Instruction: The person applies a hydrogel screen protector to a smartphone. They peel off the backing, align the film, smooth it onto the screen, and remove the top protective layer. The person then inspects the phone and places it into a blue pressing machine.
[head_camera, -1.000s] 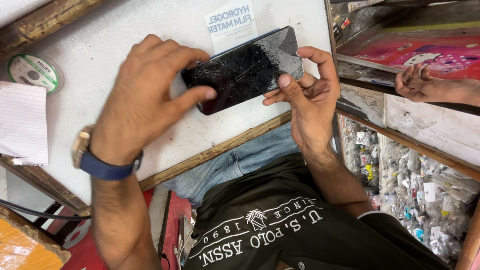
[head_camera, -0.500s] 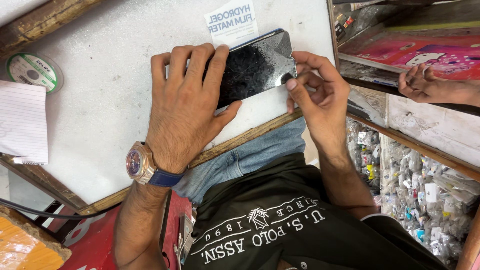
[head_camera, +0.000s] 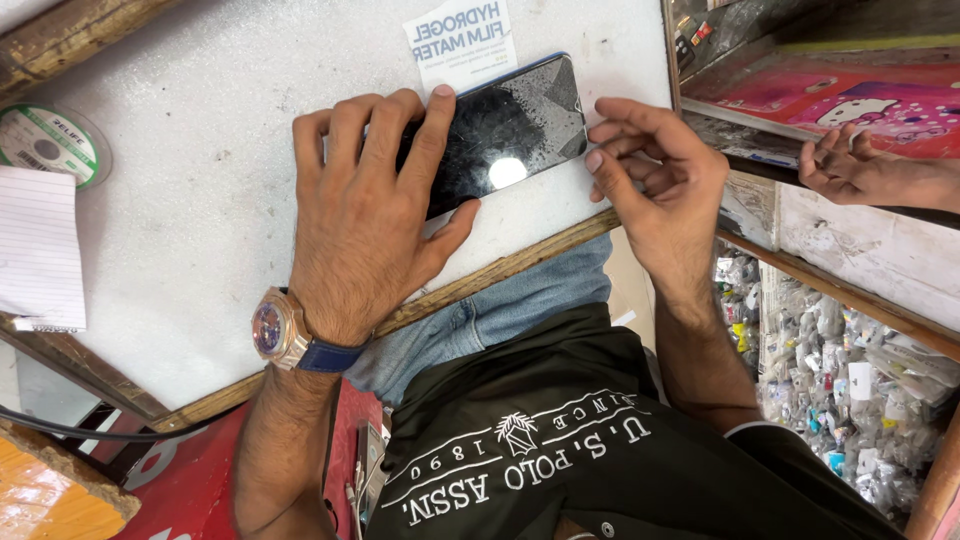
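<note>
The phone (head_camera: 505, 135) lies flat, glass up, on the white worktop (head_camera: 200, 200) in the upper middle of the frame, its far edge touching a printed paper slip (head_camera: 460, 40); the left hand (head_camera: 370, 230) presses down on the phone's left half, fingers (head_camera: 432, 130) spread flat and apart over the glass, thumb against the near edge; the right hand (head_camera: 660, 185) hovers just beside the phone's right end, fingers loosely curled and holding nothing, apart from the glass as far as one can tell; the screen looks dusty or streaked, with a bright glare spot, so smoothing it well probably wants firm, even pressure from the flat of the fingers, the free hand steadying the corner so the phone does not slide; a tape roll (head_camera: 45, 140) and lined paper (head_camera: 40, 250) lie at far left; another person's hand (head_camera: 850, 165) rests at upper right.
</note>
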